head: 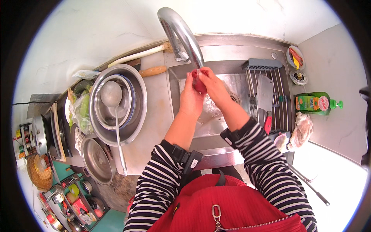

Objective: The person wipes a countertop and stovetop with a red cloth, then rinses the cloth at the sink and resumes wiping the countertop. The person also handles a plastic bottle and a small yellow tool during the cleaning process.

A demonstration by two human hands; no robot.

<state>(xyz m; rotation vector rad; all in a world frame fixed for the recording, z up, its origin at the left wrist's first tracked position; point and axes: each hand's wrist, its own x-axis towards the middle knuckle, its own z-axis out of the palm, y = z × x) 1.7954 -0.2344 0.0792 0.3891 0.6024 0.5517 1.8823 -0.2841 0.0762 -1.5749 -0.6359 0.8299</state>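
Note:
My left hand (189, 97) and my right hand (216, 90) are together directly below the outlet of a curved metal faucet (184, 29). Between them they hold a dark red, wet-looking item (199, 84), whose exact kind I cannot tell. Water runs over it and splashes into the stainless steel sink basin (181, 72) beneath. Right of my hands, a cleaver (265, 92) with a red handle lies on the metal drying rack (262, 64).
On the left counter are a large steel bowl (142, 116) holding smaller bowls and a ladle (111, 94), a wooden handle (153, 71), bagged green vegetables (82, 111) and a metal pan (97, 162). Green dish soap (311, 103) and a rag (301, 130) sit at right.

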